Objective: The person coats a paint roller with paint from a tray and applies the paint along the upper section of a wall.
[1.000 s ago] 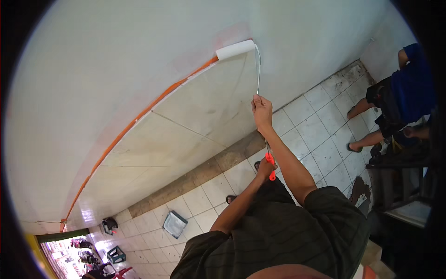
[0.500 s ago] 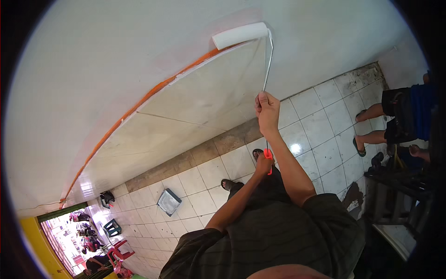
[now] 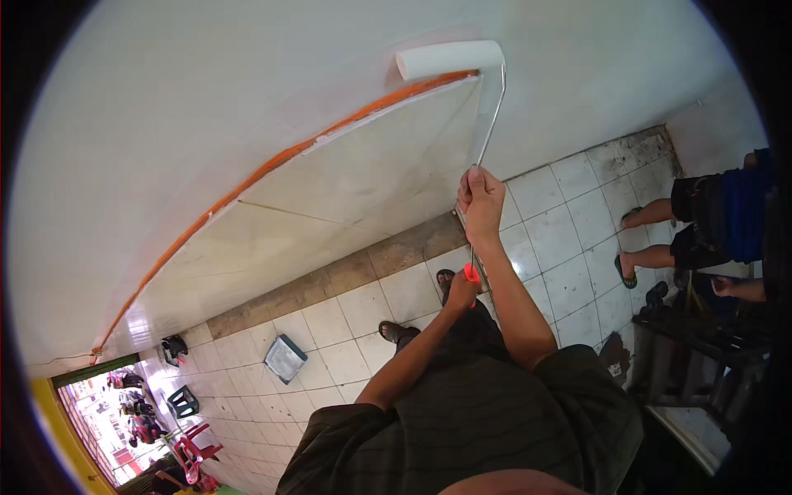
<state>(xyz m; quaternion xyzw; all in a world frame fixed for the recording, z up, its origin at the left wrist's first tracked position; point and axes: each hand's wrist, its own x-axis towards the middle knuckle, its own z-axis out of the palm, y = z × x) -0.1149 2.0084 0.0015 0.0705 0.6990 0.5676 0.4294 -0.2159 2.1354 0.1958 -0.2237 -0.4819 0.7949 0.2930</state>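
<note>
A paint roller with a white sleeve (image 3: 450, 59) rests against the pale wall (image 3: 247, 74), just above the right end of an orange painted stripe (image 3: 285, 155). Its bent metal frame (image 3: 497, 111) runs down to my hands. Closed around the metal shaft, my right hand (image 3: 483, 202) is the higher one. Lower down, my left hand (image 3: 462, 290) grips the bright red-orange handle (image 3: 471, 273). Beneath the stripe lies a beige tiled wall panel (image 3: 330, 194) with a thin white edge.
A grey paint tray (image 3: 285, 358) sits on the white tiled floor (image 3: 342, 318) at left. Another person's legs (image 3: 648, 214) stand at right beside dark furniture (image 3: 701, 355). A dark green stool (image 3: 183, 402) and red chair (image 3: 194, 450) are near the bright doorway (image 3: 111, 417).
The roller has shifted right and slightly up along the wall, uncovering the stripe's right end. Both hands keep their hold, and the view has shifted a little.
</note>
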